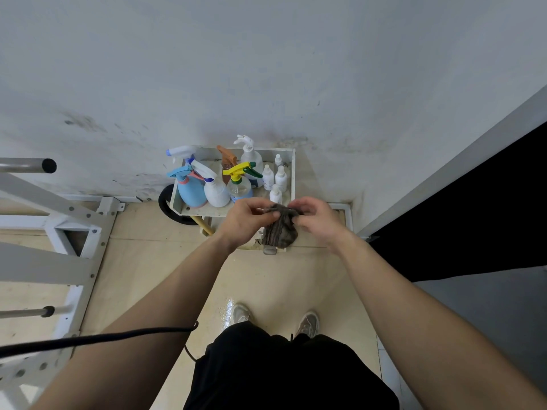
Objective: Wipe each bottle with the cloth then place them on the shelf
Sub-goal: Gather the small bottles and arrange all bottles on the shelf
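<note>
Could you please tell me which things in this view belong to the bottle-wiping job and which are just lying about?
Part of the job:
- cloth, held by left hand and right hand
- spray bottles, such as the blue one
- small white bottles
- shelf they stand on

Just lying about:
- black cable
- white metal frame
- black round object behind the shelf

Six trigger spray bottles (217, 179) and four small white bottles (276, 177) are standing on the white shelf (291, 161); one brown cloth (279, 229) is hanging just in front of the shelf, with two hands (242, 217) gripping it, above two shoes (307, 322).
</note>
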Tool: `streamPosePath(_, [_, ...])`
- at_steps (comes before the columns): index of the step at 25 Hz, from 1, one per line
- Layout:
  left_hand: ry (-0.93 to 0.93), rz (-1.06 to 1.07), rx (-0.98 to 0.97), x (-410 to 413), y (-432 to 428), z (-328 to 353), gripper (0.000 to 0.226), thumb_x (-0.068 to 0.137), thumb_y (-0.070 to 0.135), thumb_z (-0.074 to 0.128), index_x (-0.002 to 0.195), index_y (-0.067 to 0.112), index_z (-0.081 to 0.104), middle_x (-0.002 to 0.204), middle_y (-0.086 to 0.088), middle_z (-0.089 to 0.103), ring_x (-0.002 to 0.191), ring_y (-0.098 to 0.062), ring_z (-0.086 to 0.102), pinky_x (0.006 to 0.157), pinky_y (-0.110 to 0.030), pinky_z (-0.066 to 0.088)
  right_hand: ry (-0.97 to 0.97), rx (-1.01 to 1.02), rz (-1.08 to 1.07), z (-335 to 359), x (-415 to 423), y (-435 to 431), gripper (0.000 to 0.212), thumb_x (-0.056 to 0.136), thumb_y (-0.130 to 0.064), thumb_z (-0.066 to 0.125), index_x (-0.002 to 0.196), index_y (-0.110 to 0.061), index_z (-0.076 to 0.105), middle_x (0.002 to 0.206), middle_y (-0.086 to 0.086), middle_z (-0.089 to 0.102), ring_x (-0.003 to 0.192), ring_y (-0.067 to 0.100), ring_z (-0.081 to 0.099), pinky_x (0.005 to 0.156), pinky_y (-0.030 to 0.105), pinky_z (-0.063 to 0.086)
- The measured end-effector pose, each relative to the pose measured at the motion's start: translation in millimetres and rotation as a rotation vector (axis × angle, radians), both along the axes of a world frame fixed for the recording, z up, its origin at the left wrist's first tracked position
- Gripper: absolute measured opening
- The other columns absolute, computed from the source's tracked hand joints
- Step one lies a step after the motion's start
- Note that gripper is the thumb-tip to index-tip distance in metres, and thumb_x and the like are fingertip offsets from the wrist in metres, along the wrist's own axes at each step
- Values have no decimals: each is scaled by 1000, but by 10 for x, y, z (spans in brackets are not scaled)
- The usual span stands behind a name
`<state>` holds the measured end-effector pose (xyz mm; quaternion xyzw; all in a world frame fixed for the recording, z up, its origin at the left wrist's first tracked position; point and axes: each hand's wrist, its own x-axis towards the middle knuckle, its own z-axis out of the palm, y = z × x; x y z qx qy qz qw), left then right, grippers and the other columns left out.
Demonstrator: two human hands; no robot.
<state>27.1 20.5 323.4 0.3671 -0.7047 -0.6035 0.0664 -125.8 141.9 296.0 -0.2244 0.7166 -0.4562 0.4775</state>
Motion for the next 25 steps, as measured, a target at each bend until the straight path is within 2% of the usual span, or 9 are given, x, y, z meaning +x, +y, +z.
streamPosePath(3, [-29,89,32,33,-66,-54,6,92,10,69,94,15,68,87,-6,65,76,-14,61,73,-29,55,-23,-7,-23,7,-97,28,18,91,3,67,100,-12,68,85,4,69,69,6,66,63,14,51])
streamPosePath(5, [-101,97,-2,41,-105,-130,6,92,12,70,97,13,66,96,-15,66,85,-26,64,82,-40,58,-54,-53,-61,6,-161,28,20,90,6,66,100,-11,69,88,6,71,76,12,68,73,23,57])
streamPosePath(8, [-202,68,-99,-3,-115,-201,18,85,11,72,99,10,61,98,-15,69,90,-28,67,85,-44,58,-7,-70,-151,-12,-199,-16,28,86,4,70,97,-21,72,97,4,75,89,17,70,86,38,56])
streamPosePath(12, [-246,-130,-52,-156,-75,-130,34,83,26,75,113,21,60,98,-4,70,91,-22,68,78,-34,58,20,-71,-162,59,-208,-85,26,81,-3,79,97,-23,71,96,4,78,89,17,73,80,32,56])
streamPosePath(16, [-280,-81,-202,-316,-13,-122,14,91,29,69,100,19,66,90,-1,70,84,-20,68,74,-38,59,174,-85,-145,182,-182,-154,28,78,-5,83,92,-23,67,87,-3,75,79,11,69,79,25,56])
streamPosePath(18, [-255,87,-33,-395,28,-124,7,93,19,65,99,16,66,92,-9,72,82,-24,72,73,-41,63,236,-76,-144,200,-182,-149,30,77,-6,84,88,-25,65,84,-6,71,71,7,64,71,18,53])
streamPosePath(22, [-52,413,580,-561,73,-47,24,91,-1,48,101,6,69,103,-22,65,90,-32,69,80,-43,62,198,-77,-104,162,-128,-52,30,75,-5,85,92,-22,67,85,-2,72,68,2,64,66,13,49])
streamPosePath(23, [-24,432,657,-583,71,-27,22,92,3,49,103,4,68,100,-19,65,87,-29,67,77,-39,62,147,-94,-86,160,-102,-22,30,77,-2,83,96,-20,69,86,-2,74,70,1,66,68,15,50])
streamPosePath(25, [-51,348,602,-596,68,-35,21,94,16,59,108,2,67,98,-16,67,81,-23,68,66,-30,60,4,-130,-50,155,-66,28,30,83,3,73,102,-20,71,89,3,77,79,6,72,70,18,52])
